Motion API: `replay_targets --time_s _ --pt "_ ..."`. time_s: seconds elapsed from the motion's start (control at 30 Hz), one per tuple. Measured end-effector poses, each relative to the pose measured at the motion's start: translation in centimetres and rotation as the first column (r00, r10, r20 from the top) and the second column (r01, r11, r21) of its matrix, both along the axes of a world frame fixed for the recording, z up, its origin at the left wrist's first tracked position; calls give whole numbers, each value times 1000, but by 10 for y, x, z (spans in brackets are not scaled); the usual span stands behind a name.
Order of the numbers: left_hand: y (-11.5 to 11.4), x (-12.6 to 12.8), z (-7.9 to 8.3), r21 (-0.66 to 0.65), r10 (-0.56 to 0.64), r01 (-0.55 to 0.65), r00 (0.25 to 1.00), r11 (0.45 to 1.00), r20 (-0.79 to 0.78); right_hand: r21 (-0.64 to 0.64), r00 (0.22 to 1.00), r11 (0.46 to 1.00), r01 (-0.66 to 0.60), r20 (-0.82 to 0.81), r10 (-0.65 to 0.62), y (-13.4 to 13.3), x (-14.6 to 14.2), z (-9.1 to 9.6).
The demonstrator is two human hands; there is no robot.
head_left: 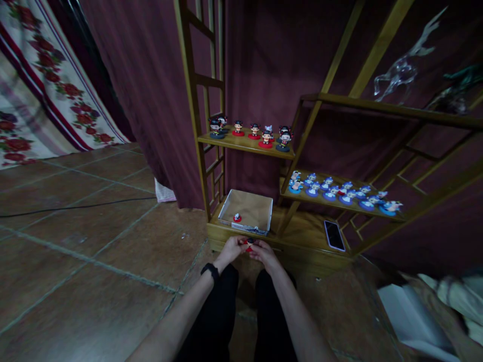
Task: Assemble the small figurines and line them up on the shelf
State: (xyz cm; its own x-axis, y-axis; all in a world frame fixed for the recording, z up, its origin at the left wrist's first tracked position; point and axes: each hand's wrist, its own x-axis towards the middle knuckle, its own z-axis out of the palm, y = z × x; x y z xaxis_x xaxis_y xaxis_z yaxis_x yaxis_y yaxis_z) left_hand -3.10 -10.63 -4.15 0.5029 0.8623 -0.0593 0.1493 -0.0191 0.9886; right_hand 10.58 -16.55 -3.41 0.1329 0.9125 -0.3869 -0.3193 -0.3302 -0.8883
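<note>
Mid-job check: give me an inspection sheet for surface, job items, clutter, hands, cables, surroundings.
Surface: wooden shelf unit on tiled floor.
Job items: red-and-black figurine in hand; small red-based figurine inside open box.
Clutter: phone on the unit's base, right of the box.
Hands: left hand and right hand both hold the red-and-black figurine.
Cables: dark cable across floor, left.
Surroundings: purple curtain behind unit; floral cloth far left.

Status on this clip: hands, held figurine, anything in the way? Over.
Left hand and right hand pinching one small red-and-black figurine. Red-based figurine inside the shallow box. Box's front wall just beyond the hands; no other obstruction seen.
</note>
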Motion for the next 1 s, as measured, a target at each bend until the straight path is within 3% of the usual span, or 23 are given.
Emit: replay_targets --time_s 0.2,0.4,0.53,0.77,1.0 --pt "1 1 -6 -200 31 -2 989 980 144 10 1000 1000 -17 16 17 0 -4 5" --pt "1 -3 3 -314 122 -64 978 947 167 -7 997 999 -39 59 40 7 -9 4" --pt "10 -5 12 -363 188 -118 968 924 166 49 997 998 -44 70 41 24 -13 0" --pt "56 5 28 -344 275 -192 938 919 211 224 994 971 82 57 -97 73 -15 -4" --pt "104 7 26 -456 433 -260 838 851 332 291 993 954 69 70 -94 131 -19 0"
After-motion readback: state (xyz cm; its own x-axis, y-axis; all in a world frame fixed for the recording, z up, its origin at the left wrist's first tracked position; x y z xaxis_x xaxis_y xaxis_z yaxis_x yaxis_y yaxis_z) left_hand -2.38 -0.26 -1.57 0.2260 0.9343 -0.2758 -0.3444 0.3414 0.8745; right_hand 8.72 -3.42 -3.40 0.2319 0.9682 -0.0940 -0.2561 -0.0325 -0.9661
